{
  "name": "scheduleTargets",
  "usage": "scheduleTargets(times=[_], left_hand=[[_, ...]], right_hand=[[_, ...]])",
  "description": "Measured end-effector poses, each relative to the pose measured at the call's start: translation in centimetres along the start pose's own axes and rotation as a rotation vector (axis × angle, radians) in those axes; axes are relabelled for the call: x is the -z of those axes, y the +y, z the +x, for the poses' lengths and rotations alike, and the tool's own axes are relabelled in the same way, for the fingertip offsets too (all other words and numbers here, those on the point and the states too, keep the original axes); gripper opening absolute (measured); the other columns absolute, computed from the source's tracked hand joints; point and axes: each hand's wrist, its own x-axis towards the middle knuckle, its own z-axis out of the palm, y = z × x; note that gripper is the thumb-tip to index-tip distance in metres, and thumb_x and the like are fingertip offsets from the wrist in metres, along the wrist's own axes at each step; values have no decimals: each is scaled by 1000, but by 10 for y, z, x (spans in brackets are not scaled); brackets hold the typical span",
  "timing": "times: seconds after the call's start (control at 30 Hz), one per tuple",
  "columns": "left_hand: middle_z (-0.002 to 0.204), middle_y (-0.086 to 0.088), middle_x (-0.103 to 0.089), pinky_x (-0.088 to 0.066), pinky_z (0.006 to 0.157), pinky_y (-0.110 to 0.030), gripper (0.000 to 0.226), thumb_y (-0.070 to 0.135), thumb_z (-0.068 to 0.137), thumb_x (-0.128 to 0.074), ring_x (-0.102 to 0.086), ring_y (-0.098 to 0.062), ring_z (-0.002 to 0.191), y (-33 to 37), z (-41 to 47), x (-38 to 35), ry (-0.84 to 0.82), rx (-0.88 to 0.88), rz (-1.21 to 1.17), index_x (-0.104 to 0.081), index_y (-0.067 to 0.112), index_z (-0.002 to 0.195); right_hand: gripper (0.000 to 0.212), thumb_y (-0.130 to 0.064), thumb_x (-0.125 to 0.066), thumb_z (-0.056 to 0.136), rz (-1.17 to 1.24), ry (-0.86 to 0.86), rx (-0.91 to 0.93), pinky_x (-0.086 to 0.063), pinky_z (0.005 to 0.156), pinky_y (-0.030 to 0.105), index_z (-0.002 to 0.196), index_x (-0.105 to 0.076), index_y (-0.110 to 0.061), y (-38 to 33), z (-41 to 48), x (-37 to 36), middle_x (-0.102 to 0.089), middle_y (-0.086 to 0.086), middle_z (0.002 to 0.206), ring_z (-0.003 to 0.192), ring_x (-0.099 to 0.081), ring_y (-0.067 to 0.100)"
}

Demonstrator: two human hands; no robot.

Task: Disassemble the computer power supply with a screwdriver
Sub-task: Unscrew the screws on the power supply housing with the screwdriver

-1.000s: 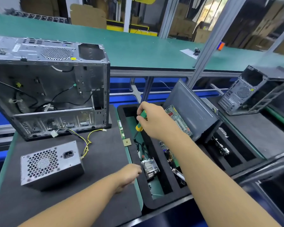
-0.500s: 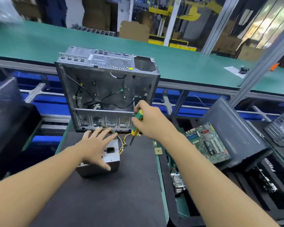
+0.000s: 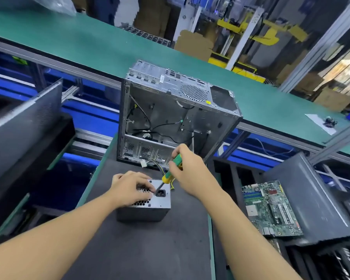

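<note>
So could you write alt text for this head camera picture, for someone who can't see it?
A person's left hand presses on a grey power supply on a dark mat, while the right hand angles a green and yellow screwdriver down at its top face. An emptied computer case stands just behind, and a green motherboard lies to the right.

a green and yellow screwdriver [image 3: 171, 169] is showing above a grey power supply [image 3: 150, 207] with honeycomb holes, on a dark mat [image 3: 141, 249].
</note>
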Motion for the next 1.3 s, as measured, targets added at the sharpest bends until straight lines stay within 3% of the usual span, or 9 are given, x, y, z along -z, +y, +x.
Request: scheduleTargets(times=[0.2, 0.47, 0.63, 0.77, 1.03, 1.17, 1.3], left_hand=[[107, 39, -56, -16, 94, -33, 21, 68, 59, -66, -42, 15, 109, 4, 0, -5, 89, 63, -43, -65, 65, 80], [100, 39, -57, -15, 98, -38, 17, 67, 63, -60, -42, 9, 102, 12, -10, -16, 229, 43, -28, -67, 59, 76], [100, 41, -55, -10, 106, -40, 12, 71, 66, -57, -40, 7, 102, 6, -9, -17, 233, 17, -3, -63, 62, 71], [105, 41, -54, -8, 109, -42, 7, 70, 73, -58, -37, 7, 105, 3, -8, -17, 218, -5, 10, -62, 64, 71], [108, 42, -53, -9, 109, -42, 7, 65, 79, -60, -36, 6, 108, 1, -6, -15, 224, 6, 16, -66, 62, 78], [110, 41, -54, -9, 110, -44, 8, 67, 78, -60, -35, 6, 111, 2, -6, -14, 213, 6, 16, -66, 63, 80], [111, 41, -53, -8, 111, -45, 8, 67, 77, -59, -34, 7, 112, 3, -7, -12, 208, 6, 20, -66, 63, 79]], right_hand=[[9, -25, -54, 97, -19, 9, -13, -35, 49, 14, 98, -46, -21, 1, 1, 2, -54, -7, 71, 51, -43, 2], [9, -26, -53, 99, -11, 10, -40, -35, 47, 11, 102, -46, -21, -4, -2, 2, -56, -7, 72, 47, -46, -2], [10, -29, -53, 99, -3, 24, -81, -36, 48, 16, 100, -45, -23, -6, -2, 1, -59, -5, 75, 49, -48, 4], [9, -28, -53, 99, -8, 40, -115, -46, 59, 31, 102, -46, -23, -6, -2, 0, -63, 1, 83, 57, -52, 11], [11, -31, -52, 99, -34, 21, -117, -44, 62, 31, 105, -45, -24, -4, -2, -1, -59, -2, 83, 60, -50, 11], [9, -30, -52, 100, -63, 13, -91, -37, 53, 22, 103, -44, -26, -5, -1, -1, -58, -4, 81, 53, -45, 5], [10, -31, -52, 100, -57, 0, -85, -36, 52, 21, 103, -44, -26, -6, 0, 0, -58, -4, 79, 51, -46, 5]])
